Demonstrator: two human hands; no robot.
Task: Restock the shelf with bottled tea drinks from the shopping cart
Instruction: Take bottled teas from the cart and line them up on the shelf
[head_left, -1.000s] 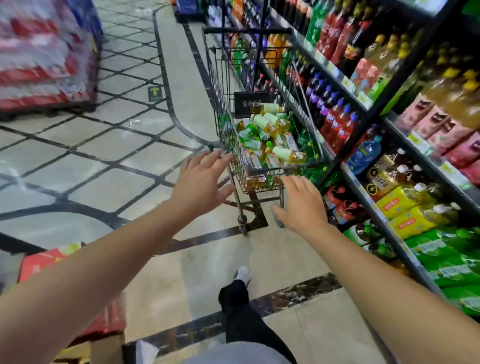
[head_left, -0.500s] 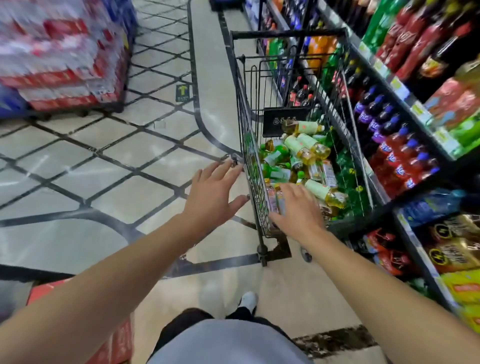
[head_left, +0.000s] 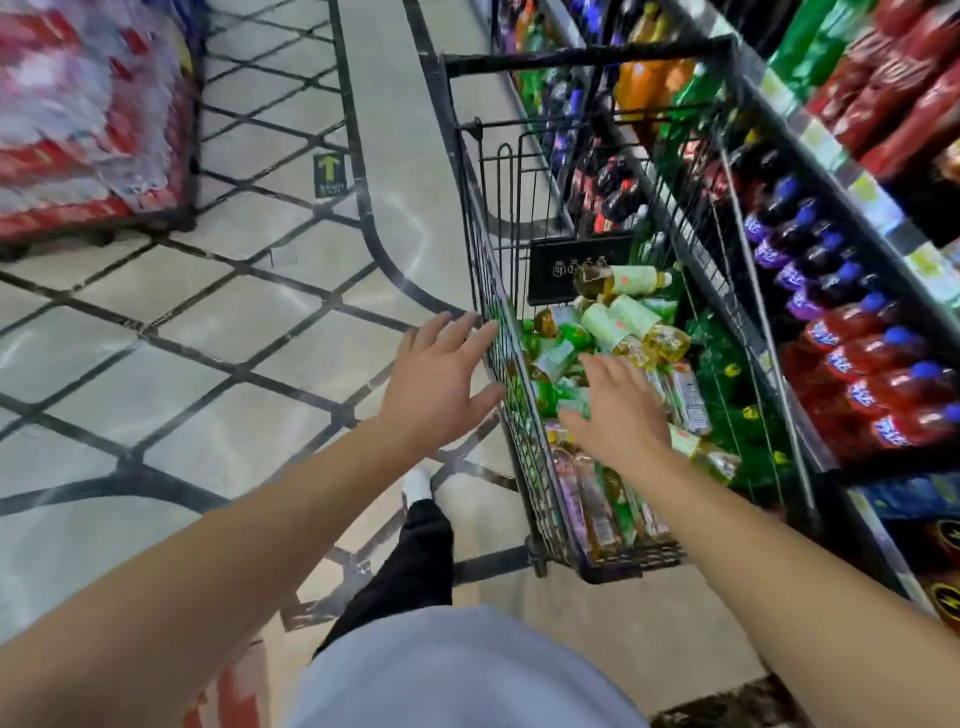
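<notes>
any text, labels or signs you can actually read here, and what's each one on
None reads clearly.
Floor sticker: green arrow, words under it too small.
Black cart sign: pale script, blurred.
Tea bottles: labels blurred.
Shelf price tags: blurred.
Purple and red bottles: logos unreadable.

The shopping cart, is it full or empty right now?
Partly full: the shopping cart holds a heap of tea bottles lying on their sides, well below its rim.
</notes>
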